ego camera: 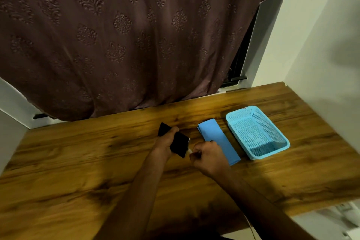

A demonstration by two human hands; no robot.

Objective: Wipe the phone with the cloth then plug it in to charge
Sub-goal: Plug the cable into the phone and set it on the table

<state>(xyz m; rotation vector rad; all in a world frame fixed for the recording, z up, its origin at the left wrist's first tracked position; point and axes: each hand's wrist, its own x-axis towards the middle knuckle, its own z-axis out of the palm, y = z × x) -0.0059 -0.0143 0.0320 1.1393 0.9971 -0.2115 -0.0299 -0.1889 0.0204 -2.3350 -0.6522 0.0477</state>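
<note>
We're on the charging step now, by the look of it. The cloth [214, 134] lies folded flat on the table [97, 161], just beside the hands and out of use, with the blue basket [233, 117] on its far side. So we judge the wiping done. The left hand [165, 145] has the phone [179, 145] lifted just off the wood, fingers wrapped round its middle and its near end tilted toward the other hand. The right hand [209, 157] is curled tight, fingertips pinched on a white plug [190, 150] that sits right at the phone's lower edge. Whether it's touching the port or only just short of it, we can't tell. A pale run of cable [251, 226] shows at the table's near edge. What comes next is the fiddly bit, lining the plug square with the port and pushing it straight in while the left hand braces the phone against the push — any tilt and the plug will skate off the edge.
</note>
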